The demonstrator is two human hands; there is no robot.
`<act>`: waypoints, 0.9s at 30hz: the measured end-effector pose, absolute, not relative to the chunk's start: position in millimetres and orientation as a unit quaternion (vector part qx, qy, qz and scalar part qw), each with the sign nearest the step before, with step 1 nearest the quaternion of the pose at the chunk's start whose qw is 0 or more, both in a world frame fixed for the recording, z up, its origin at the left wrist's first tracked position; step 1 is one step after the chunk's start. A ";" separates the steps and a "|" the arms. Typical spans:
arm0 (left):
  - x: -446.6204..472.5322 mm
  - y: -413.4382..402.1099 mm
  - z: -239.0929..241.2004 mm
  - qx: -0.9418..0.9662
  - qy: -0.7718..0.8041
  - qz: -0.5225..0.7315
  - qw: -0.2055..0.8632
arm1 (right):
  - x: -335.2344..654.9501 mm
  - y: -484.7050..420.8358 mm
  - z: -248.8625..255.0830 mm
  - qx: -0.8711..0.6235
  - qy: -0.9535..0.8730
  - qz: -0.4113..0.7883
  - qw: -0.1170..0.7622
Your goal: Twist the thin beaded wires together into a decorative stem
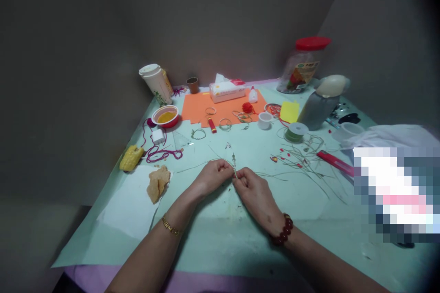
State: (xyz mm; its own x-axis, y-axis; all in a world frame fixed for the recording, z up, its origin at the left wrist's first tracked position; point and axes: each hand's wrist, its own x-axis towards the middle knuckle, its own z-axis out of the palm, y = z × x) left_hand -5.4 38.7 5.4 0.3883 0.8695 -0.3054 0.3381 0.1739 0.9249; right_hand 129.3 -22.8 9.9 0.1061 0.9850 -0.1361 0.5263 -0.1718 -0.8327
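My left hand (213,175) and my right hand (253,191) meet at the middle of the pale green table (213,233), fingers pinched together on a thin braided strand of grass-like fibre (234,165) that sticks up between them. Long loose strands (302,171) trail from the hands across the table to the left and right. A gold bracelet sits on my left wrist and a dark red bead bracelet on my right wrist.
An orange sheet (223,106) with small woven rings, a tissue box (227,89), a red bowl (166,116), corn cob (131,157), bread piece (157,183), stacked cups (156,83), a red-lidded jar (302,66), green thread spool (296,132), red cutter (335,163) and magenta cord (161,151).
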 end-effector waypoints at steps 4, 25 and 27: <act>-4.5 39.0 9.8 0.577 0.491 0.226 0.612 | 129.3 -23.0 6.5 -0.667 -0.574 0.344 0.326; -6.2 37.9 15.5 0.561 0.492 0.198 0.636 | 139.7 -45.9 23.0 -0.605 -0.685 0.291 0.284; -8.8 39.1 17.1 0.559 0.490 0.184 0.644 | 150.5 -52.3 27.0 -0.596 -0.681 0.279 0.321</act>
